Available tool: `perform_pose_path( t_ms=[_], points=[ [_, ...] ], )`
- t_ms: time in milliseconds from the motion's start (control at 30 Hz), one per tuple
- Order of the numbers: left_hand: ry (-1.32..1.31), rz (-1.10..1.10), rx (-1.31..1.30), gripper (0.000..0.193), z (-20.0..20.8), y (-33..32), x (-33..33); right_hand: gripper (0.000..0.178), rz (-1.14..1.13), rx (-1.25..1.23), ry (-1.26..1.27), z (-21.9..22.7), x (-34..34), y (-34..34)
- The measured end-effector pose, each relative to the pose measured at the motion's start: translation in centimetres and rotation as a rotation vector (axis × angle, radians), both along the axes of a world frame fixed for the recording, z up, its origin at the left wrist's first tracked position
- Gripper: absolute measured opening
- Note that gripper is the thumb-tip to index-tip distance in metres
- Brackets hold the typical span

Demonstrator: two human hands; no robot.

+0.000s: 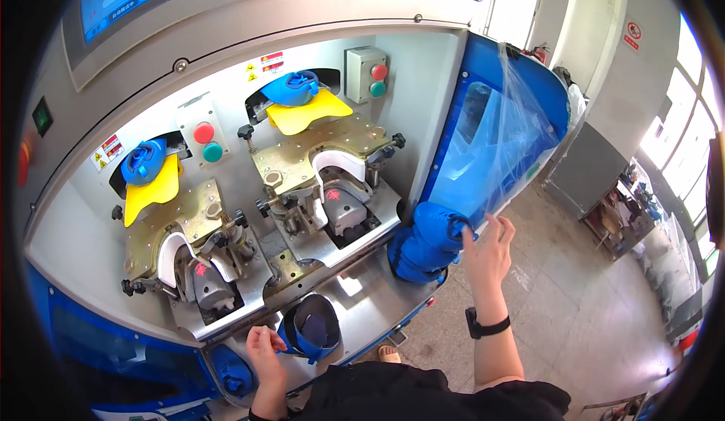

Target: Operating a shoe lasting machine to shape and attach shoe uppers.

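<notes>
My left hand (pixel 265 351) is curled, its fingertips right beside a blue shoe upper (pixel 317 330) with a dark lining on the metal shelf (pixel 366 300). Whether those fingers pinch its edge, I cannot tell. With fingers spread, my right hand (pixel 489 255) is raised next to a stack of blue shoe uppers (pixel 423 247) at the shelf's right end, its thumb close to the top one. On the machine's two back moulds sit blue uppers with yellow flaps, one on the left (pixel 151 175) and one on the right (pixel 302 104).
Below them are a left clamp station (pixel 177 232) and a right clamp station (pixel 310 153), each with metal plates and black knobs. Red and green buttons (pixel 377 79) are on the inner wall. A blue side panel (pixel 472 141) with clear plastic film borders the right. Another blue piece (pixel 232 372) lies at the shelf's left end.
</notes>
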State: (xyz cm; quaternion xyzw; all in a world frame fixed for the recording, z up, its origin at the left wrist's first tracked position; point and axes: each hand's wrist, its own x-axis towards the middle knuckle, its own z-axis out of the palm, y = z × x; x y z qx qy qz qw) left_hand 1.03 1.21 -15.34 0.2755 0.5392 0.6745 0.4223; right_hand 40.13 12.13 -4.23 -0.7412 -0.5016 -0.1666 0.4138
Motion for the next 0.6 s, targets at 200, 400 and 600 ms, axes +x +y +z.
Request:
perform_pose_path(
  t_ms=[200, 400, 600],
  points=[
    [-0.006, 0.022, -0.036, 0.024, 0.1, -0.6, 0.1, 0.051, 0.260, -0.128, -0.213, -3.1, 3.2, 0.9],
    [-0.003, 0.070, -0.006, 0.023, 0.5, -1.4, -0.4, 0.051, 0.246, -0.268, -0.075, -2.7, 4.3, 1.7],
    [0.025, 0.077, -0.074, 0.022, 0.8, -1.8, -0.6, 0.062, 0.162, -0.300, -0.182, -2.1, 1.2, 1.5]
  ],
)
